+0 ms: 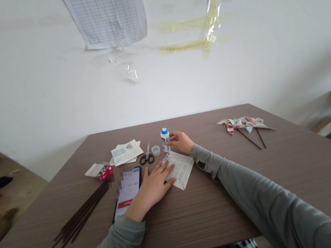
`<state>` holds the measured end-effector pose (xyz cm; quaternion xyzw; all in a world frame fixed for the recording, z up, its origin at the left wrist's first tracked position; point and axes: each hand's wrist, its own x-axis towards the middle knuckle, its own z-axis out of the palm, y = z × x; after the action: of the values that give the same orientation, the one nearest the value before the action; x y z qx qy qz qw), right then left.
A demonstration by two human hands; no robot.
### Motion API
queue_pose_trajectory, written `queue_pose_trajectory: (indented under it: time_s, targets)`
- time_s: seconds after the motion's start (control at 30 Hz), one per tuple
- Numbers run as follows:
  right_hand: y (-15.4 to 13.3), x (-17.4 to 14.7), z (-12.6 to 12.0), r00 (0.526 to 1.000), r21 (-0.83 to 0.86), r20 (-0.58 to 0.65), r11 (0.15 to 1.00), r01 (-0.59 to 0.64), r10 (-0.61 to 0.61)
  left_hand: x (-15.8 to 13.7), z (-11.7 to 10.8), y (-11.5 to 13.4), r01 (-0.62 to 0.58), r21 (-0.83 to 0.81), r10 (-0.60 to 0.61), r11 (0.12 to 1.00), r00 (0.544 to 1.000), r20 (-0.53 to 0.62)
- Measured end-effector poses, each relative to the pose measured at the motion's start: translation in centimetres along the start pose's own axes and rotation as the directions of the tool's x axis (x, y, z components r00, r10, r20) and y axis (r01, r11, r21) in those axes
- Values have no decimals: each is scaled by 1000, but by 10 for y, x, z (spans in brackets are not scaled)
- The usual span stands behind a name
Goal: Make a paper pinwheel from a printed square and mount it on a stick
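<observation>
One flat square of off-white printed paper [184,168] lies on the brown table [298,162] under the spread left hand [157,182], its work seemingly unfinished. The right hand [182,141] pinches one white, blue-capped plastic bottle [164,140]. Two patterned paper pinwheels [232,125] look done. Nearby: one pair of black-handled scissors [147,155], one phone [130,187], bundled brown sticks [82,211], uncountable.

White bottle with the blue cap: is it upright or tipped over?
Upright: the bottle has its blue cap on top and its base downward, with the right hand at its side.
</observation>
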<state>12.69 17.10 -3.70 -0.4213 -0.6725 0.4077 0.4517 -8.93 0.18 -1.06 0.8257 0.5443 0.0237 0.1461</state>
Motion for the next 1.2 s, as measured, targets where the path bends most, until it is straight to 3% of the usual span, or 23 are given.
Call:
queue_pose_trajectory:
  time_s: [0.23,0.5,0.93,1.1,1.2]
  targets:
    - [-3,-16,-40,997,25,-74,1000,18,-16,-1,-5,3,30,0,-30,1000,996,79]
    - [16,-58,-95,993,-64,-119,997,-30,23,3,9,-4,-12,-14,13,1000,999,42]
    - [29,-71,-98,989,-134,-149,991,-25,5,3,10,3,15,-16,-14,1000,1000,21]
    - [31,-85,-109,975,-260,-155,959,114,-158,0,7,10,44,-28,-44,999,999,26]
    - [27,-95,-116,971,-408,-32,890,205,-238,1,9,10,50,-35,-50,998,999,0]
